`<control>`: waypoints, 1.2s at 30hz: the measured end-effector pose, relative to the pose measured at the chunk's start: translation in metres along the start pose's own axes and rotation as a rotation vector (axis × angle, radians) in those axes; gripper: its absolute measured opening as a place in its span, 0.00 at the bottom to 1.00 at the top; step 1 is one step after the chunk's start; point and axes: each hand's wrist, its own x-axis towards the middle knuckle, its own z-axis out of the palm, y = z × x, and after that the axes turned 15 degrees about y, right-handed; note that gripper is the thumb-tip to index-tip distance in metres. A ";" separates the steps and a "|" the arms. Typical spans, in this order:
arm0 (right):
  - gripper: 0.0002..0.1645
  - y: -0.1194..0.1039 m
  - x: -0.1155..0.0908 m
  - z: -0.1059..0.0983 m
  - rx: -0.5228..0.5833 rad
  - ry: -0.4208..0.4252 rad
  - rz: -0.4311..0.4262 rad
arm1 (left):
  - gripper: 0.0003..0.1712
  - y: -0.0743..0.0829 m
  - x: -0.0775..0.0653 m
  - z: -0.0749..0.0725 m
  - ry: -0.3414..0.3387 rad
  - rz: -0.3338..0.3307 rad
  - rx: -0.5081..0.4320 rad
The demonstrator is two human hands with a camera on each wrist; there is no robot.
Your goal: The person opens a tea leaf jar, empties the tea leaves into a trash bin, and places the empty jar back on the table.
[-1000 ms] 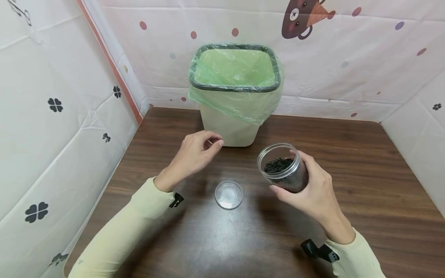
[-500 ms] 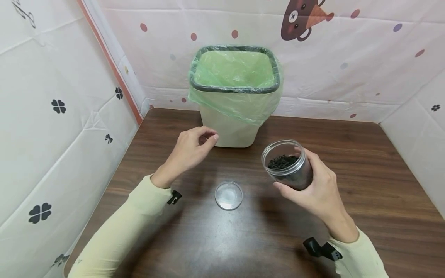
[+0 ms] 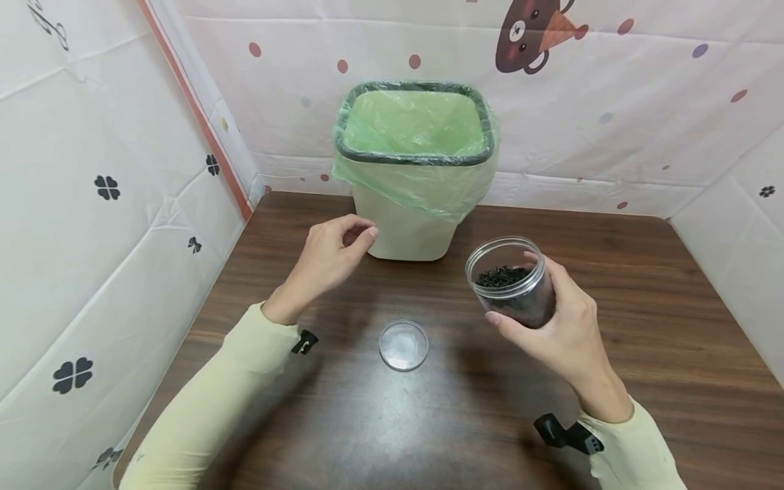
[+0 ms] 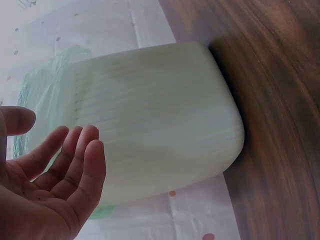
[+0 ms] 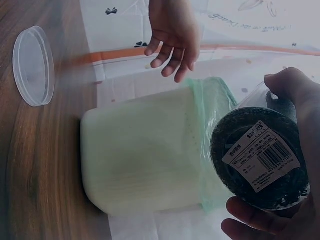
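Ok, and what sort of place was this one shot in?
Probably a makeshift filming booth rather than a lived-in room: creased, printed sheets close in the table on three sides, and a lined bin stands right on the tabletop.

A clear, round jar (image 3: pixel 517 303), uncovered and partly filled with dark shreds (image 3: pixel 502 277), is held above the table (image 3: pixel 643 299), mouth tilted leftward. Its base bears a white barcode label (image 5: pixel 261 156). A clear, shallow round lid (image 3: pixel 403 345) lies on the table.
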 end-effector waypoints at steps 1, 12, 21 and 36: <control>0.57 0.000 0.000 0.000 0.001 0.001 0.001 | 0.12 -0.001 0.001 0.000 0.002 -0.005 -0.001; 0.58 0.001 0.004 -0.001 0.016 0.013 -0.005 | 0.18 -0.002 0.007 -0.006 0.004 -0.052 -0.054; 0.57 -0.001 0.009 -0.002 0.021 0.024 -0.008 | 0.20 -0.001 0.011 -0.011 0.015 -0.071 -0.082; 0.56 -0.002 0.017 -0.002 0.013 0.016 -0.001 | 0.23 -0.002 0.018 -0.016 0.039 -0.108 -0.039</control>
